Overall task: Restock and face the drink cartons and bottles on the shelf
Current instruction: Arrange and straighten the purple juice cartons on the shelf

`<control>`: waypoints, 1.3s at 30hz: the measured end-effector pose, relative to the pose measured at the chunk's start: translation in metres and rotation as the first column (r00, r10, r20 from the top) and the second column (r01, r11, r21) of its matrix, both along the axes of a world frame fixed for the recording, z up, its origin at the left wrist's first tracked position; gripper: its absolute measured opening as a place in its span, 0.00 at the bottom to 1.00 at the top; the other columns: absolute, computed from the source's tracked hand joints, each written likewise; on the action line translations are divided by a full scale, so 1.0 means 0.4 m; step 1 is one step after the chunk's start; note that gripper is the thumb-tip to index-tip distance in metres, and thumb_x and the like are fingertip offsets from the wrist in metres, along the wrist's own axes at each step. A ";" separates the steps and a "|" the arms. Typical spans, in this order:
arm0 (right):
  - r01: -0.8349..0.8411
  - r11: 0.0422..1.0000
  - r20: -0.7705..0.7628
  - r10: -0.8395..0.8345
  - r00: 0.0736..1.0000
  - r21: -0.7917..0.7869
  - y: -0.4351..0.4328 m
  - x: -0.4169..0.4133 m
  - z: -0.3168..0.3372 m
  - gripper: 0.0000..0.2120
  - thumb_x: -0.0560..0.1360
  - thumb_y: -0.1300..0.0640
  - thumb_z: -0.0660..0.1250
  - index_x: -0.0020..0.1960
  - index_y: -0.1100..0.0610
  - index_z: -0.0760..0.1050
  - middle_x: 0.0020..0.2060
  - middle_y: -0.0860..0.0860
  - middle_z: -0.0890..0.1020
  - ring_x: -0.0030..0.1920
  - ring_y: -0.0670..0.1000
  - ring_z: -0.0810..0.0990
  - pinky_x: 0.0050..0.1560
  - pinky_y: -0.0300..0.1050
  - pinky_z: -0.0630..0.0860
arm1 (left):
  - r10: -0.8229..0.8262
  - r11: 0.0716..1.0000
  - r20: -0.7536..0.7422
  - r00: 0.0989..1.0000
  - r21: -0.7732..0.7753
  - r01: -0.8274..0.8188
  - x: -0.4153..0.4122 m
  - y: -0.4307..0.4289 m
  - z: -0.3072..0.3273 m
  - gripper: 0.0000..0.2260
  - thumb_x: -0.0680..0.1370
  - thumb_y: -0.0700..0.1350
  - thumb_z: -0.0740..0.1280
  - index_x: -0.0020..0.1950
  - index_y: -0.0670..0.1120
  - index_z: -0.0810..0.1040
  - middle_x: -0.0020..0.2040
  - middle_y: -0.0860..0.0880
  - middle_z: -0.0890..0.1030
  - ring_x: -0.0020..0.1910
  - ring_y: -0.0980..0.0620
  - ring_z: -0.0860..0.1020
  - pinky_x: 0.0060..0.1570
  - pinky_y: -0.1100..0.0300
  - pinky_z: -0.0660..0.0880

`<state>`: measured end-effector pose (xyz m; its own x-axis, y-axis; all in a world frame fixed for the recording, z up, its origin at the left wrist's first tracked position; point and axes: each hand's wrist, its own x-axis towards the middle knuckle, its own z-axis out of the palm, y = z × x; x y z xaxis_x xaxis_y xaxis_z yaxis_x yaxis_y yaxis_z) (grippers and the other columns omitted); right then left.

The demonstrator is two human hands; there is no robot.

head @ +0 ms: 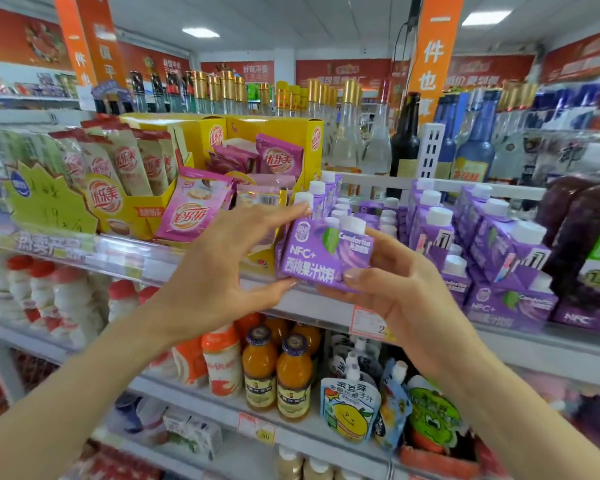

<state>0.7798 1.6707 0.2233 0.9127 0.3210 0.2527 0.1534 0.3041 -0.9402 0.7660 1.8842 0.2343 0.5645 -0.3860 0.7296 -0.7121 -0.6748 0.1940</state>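
Note:
A purple juice carton [321,252] with a white cap stands at the front edge of the middle shelf [326,308]. My left hand [222,265] spans its left side, fingertips on the top corner and thumb at the bottom corner. My right hand [392,289] grips its right side, thumb across the lower front. Behind it runs a row of the same purple cartons [329,199]. More purple cartons [492,244] stand in rows to the right.
Yellow display boxes of milk-tea sachets [142,188] sit left of the cartons. Dark juice bottles [589,244] stand at far right. Glass bottles [406,140] line the shelf behind. Orange juice bottles [278,372] and drink pouches [350,407] fill the shelf below.

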 end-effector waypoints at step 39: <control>0.453 -0.178 0.414 0.218 0.884 -0.874 -0.060 0.525 0.327 0.20 0.71 0.52 0.73 0.54 0.67 0.78 0.35 0.53 0.80 0.34 0.48 0.76 0.31 0.37 0.69 | 0.237 0.956 0.295 0.926 0.099 -0.276 0.157 -0.104 -0.092 0.14 0.73 0.51 0.60 0.52 0.47 0.80 0.49 0.51 0.80 0.48 0.52 0.70 0.46 0.61 0.65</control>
